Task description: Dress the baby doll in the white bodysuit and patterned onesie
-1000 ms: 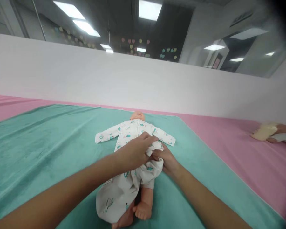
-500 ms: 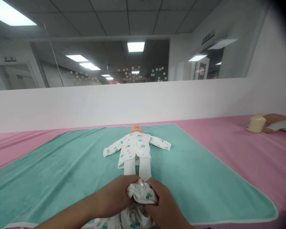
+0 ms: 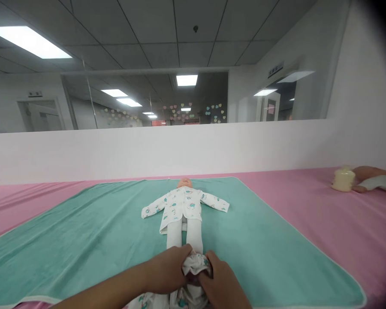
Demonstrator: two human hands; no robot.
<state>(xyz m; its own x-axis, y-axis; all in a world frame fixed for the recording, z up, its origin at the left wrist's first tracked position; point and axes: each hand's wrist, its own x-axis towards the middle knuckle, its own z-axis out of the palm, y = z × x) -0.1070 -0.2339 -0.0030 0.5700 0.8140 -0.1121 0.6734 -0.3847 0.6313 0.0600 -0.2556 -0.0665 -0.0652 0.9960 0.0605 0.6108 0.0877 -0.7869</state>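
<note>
A baby doll point(image 3: 183, 206) lies on its back on a teal blanket point(image 3: 83, 240), arms spread, in a white patterned top. Its pale legs point(image 3: 184, 234) point toward me. My left hand point(image 3: 167, 272) and my right hand point(image 3: 220, 285) are both closed on the bunched waistband of small white patterned trousers point(image 3: 196, 262), held at the doll's feet. The rest of the trousers hangs below my hands at the bottom edge of the view. The doll's feet are hidden behind the fabric.
The teal blanket covers a pink surface point(image 3: 324, 214). At the far right lie a cream bottle point(image 3: 342, 179) and part of another doll or limb point(image 3: 373, 178). A low white wall point(image 3: 180, 148) with a window above runs along the back.
A second ago my hands gripped the garment at the doll's waist. They have since drawn it down to the feet, baring the legs, and the view has tilted up.
</note>
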